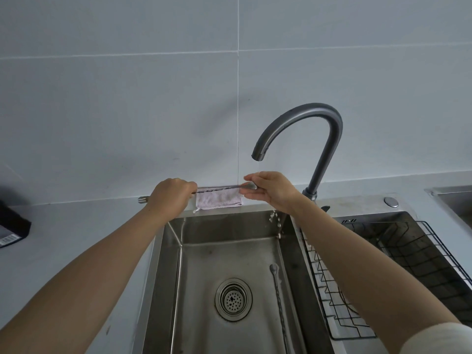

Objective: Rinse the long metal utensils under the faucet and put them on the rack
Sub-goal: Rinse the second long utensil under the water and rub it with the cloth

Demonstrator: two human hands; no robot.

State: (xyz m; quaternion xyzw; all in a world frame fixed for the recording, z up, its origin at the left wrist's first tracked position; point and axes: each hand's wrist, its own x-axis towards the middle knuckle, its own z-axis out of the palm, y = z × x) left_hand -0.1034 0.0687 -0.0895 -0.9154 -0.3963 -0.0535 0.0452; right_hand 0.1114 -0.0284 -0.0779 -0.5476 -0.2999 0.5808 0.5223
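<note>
A long twisted metal utensil (217, 189) stretches level between my hands above the back of the sink. My left hand (171, 194) grips its fork end, whose tines (142, 199) stick out to the left. My right hand (268, 190) pinches its spoon end under the grey faucet (298, 129), from which a thin stream of water falls over my fingers. A second twisted utensil (279, 300) lies on the floor of the steel sink (224, 254), right of the drain. The black wire rack (398, 272) sits in the right basin.
A folded pale cloth (219, 200) lies on the ledge behind the sink. A dark box (12, 223) stands on the grey counter at far left. The drain strainer (233, 299) is mid-basin. A tiled wall rises right behind the faucet.
</note>
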